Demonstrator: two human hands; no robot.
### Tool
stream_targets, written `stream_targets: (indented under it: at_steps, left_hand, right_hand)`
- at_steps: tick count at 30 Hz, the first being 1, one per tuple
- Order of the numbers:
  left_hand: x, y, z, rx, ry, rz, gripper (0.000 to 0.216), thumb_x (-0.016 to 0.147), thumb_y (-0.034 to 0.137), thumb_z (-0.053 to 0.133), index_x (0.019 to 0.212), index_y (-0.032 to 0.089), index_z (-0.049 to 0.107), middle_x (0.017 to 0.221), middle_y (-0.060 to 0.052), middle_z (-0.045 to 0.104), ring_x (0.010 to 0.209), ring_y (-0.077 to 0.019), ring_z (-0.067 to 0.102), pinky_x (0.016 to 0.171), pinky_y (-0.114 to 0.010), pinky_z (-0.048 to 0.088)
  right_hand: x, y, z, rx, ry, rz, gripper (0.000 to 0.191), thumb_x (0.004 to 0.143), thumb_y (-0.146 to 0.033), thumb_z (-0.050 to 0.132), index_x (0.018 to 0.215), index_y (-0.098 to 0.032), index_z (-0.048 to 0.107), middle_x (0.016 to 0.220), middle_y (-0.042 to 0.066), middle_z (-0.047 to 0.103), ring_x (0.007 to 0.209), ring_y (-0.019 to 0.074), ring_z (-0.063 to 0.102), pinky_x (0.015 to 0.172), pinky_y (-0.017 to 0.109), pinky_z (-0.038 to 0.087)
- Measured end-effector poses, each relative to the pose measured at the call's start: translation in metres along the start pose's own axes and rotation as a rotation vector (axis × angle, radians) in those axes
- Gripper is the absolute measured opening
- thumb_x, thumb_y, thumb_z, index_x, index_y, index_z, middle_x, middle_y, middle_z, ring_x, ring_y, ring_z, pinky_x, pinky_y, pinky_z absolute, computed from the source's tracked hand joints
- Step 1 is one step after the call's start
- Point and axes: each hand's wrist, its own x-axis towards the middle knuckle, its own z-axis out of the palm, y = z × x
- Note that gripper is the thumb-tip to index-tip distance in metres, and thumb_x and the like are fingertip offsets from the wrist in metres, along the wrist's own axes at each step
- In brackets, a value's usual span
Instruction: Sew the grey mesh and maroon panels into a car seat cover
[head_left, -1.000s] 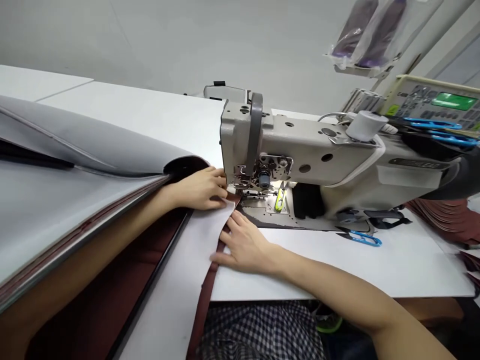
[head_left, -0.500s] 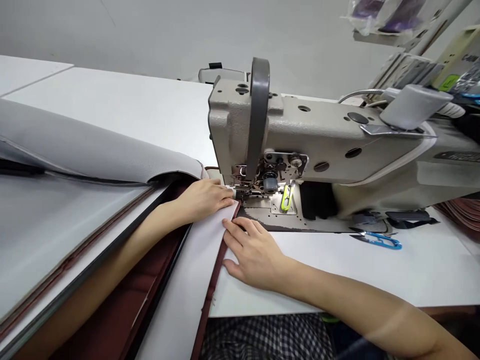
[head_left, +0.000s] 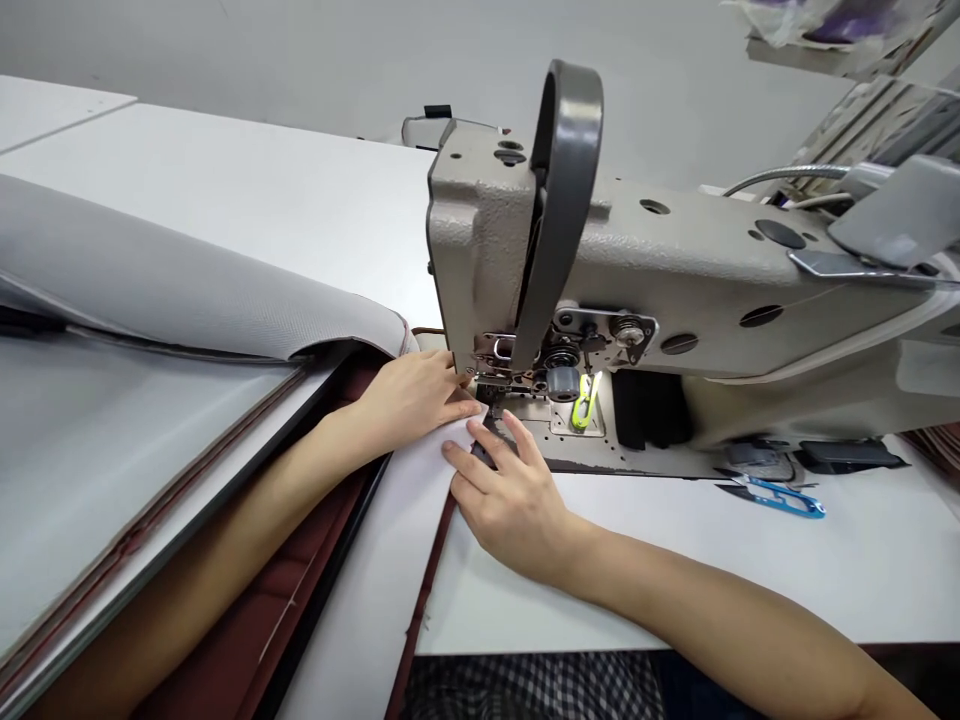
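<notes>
A long white-backed panel with a burgundy edge [head_left: 386,590] runs up to the presser foot of a sewing machine [head_left: 495,240]. My left hand [head_left: 412,400] is closed on its far end beside the foot, thumb on the white face; the other fingertips are partly hidden by the machine head. Along the panel's near edge lies my right hand [head_left: 517,505], its fingers spread and its fingertips touching the white face. Grey and burgundy padded layers [head_left: 127,500] of the same large piece surround my left forearm.
A rolled grey mesh part [head_left: 202,270] lies across the table's left side. Yellow-green thread snips [head_left: 585,402] rest on the machine bed, and blue-handled snips [head_left: 784,497] on the white table [head_left: 675,570]. A black item [head_left: 847,455] sits near the machine base.
My right hand's fingers have moved up towards the panel's tip, with the index finger raised and stretched. My left thumb has slid slightly towards the tip. The view has moved closer to the machine.
</notes>
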Motion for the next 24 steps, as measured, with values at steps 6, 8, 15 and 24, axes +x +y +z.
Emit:
stream_targets:
  at_steps: [6, 8, 15, 24]
  left_hand:
    - [0.001, -0.003, -0.003, -0.213, -0.037, -0.109, 0.034, 0.086, 0.050, 0.054, 0.101, 0.023, 0.068, 0.101, -0.002, 0.072, 0.091, -0.0233, 0.067, 0.070, -0.029, 0.047]
    - [0.002, -0.007, 0.000, -0.304, -0.053, -0.100, 0.031, 0.084, 0.043, 0.052, 0.101, 0.024, 0.069, 0.105, -0.001, 0.072, 0.093, -0.0224, 0.067, 0.075, -0.029, 0.048]
    - [0.006, -0.016, 0.008, -0.436, -0.065, -0.079, 0.033, 0.079, 0.044, 0.054, 0.096, 0.021, 0.070, 0.104, -0.002, 0.072, 0.093, -0.0229, 0.066, 0.084, -0.032, 0.049]
    - [0.004, 0.001, 0.006, -0.240, -0.035, -0.228, 0.027, 0.080, 0.037, 0.049, 0.093, 0.025, 0.071, 0.091, -0.001, 0.073, 0.088, -0.0237, 0.068, 0.067, -0.028, 0.044]
  right_hand:
    - [0.000, -0.003, -0.002, 0.045, -0.089, 0.055, 0.026, 0.091, -0.008, 0.047, 0.089, -0.017, 0.072, 0.130, 0.006, 0.064, 0.120, 0.0346, 0.057, 0.101, 0.063, 0.046]
    - [0.002, -0.002, -0.003, 0.048, -0.098, 0.053, 0.027, 0.091, -0.007, 0.046, 0.089, -0.017, 0.071, 0.129, 0.006, 0.065, 0.118, 0.0345, 0.058, 0.100, 0.062, 0.048]
    - [0.002, -0.001, -0.004, 0.046, -0.106, 0.052, 0.024, 0.091, -0.008, 0.047, 0.087, -0.015, 0.070, 0.127, 0.005, 0.066, 0.117, 0.0352, 0.060, 0.100, 0.061, 0.049]
    - [0.002, 0.002, -0.002, 0.076, -0.119, 0.045, 0.026, 0.091, -0.008, 0.046, 0.091, -0.017, 0.070, 0.129, 0.005, 0.065, 0.120, 0.0346, 0.058, 0.104, 0.062, 0.044]
